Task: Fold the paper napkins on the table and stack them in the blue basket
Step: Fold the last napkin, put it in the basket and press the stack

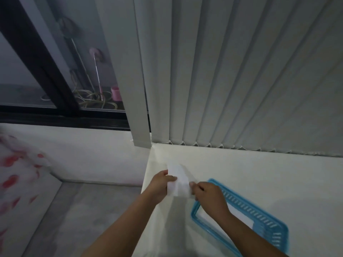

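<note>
Two bare forearms rise from the bottom edge of the frame, the left forearm (126,225) at centre and the right forearm (246,232) crossing over the near part of the basket (267,222). The left hand (159,184) pinches the left edge of a white napkin (179,180), thumb lying flat on its top face and the other fingers curled beneath. The right hand (209,193) pinches the napkin's right edge with curled fingers; they are blurred, so which ones grip cannot be told. The napkin is stretched between the two hands, creased along its length, at centre frame over the left part of the table (259,173), just left of the basket's far corner. Whether it touches the tabletop is unclear. The blue basket, with slotted walls, sits on the table at lower right, and white folded napkins (239,216) lie flat inside it. Vertical blinds (241,71) hang behind the table across the upper right. A dark-framed window (46,71) fills the upper left, with a coiled hose (89,101) and a pink cup (115,92) behind the glass. Grey floor (83,210) shows at lower left, beside a red-patterned cloth (14,173) at the left edge.
</note>
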`<state>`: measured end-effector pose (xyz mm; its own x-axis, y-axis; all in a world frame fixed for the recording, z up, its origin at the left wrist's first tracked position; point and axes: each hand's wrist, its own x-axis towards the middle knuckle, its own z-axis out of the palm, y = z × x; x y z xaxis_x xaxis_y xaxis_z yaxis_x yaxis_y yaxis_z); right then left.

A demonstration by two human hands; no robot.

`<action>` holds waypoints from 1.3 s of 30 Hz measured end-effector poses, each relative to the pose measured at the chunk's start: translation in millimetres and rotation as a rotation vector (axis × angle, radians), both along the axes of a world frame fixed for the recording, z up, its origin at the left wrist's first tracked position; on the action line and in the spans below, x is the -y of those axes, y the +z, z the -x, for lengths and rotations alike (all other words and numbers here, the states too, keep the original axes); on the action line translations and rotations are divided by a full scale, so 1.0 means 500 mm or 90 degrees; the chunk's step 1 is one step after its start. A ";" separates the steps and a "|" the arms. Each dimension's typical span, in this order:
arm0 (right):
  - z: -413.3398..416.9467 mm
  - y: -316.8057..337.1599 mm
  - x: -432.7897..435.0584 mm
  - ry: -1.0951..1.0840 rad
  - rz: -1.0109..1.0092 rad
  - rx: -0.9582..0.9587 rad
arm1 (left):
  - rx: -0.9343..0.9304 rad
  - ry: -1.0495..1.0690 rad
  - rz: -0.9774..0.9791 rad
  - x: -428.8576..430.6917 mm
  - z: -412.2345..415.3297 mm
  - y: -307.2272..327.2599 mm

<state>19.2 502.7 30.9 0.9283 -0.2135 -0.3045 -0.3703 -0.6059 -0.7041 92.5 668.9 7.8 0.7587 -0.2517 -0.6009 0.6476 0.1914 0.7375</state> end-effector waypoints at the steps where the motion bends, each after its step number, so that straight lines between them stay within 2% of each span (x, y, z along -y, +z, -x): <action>1: 0.005 0.006 -0.010 -0.027 -0.047 -0.035 | 0.002 0.018 0.043 0.001 0.009 0.005; 5: 0.018 0.011 -0.037 -0.140 -0.206 -0.138 | 0.005 0.115 0.160 0.023 0.037 0.025; 7: 0.024 0.011 -0.041 -0.232 -0.358 -0.166 | 0.012 0.145 0.196 0.040 0.054 0.038; 9: 0.027 0.021 -0.034 -0.325 -0.545 -0.155 | 0.018 0.160 0.201 0.055 0.072 0.043; 11: 0.030 0.024 -0.015 -0.357 -0.612 -0.119 | 0.015 0.165 0.174 0.064 0.089 0.039; 15: 0.058 0.023 0.036 -0.343 -0.518 -0.070 | -0.001 0.169 0.082 0.078 0.107 0.030; 17: 0.079 0.018 0.068 -0.366 -0.511 -0.054 | -0.010 0.185 0.062 0.084 0.109 0.029; 20: 0.108 0.007 0.110 -0.449 -0.581 -0.034 | -0.027 0.162 0.030 0.105 0.115 0.033; 24: 0.139 -0.005 0.133 -0.511 -0.671 -0.044 | -0.067 0.159 0.070 0.160 0.138 0.038; 27: 0.158 -0.024 0.145 -0.539 -0.624 -0.024 | -0.073 0.151 0.062 0.186 0.157 0.031; 30: 0.179 -0.032 0.166 -0.532 -0.514 0.004 | -0.059 0.142 -0.001 0.182 0.160 0.020; 32: 0.196 -0.033 0.181 -0.503 -0.432 0.002 | -0.009 0.137 -0.098 0.171 0.155 0.011; 34: 0.214 -0.035 0.195 -0.473 -0.361 -0.007 | 0.104 0.104 -0.211 0.157 0.148 0.003; 36: 0.232 -0.040 0.207 -0.445 -0.313 -0.019 | 0.250 -0.002 -0.328 0.143 0.140 -0.007; 39: 0.257 -0.052 0.215 -0.429 -0.281 -0.033 | 0.427 -0.233 -0.561 0.130 0.129 -0.036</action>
<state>-109.5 395.1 4.9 0.6252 -0.5720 -0.5310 -0.5961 0.0893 -0.7980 27.9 603.8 -10.2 0.9591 -0.2165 -0.1823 -0.0125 -0.6758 0.7370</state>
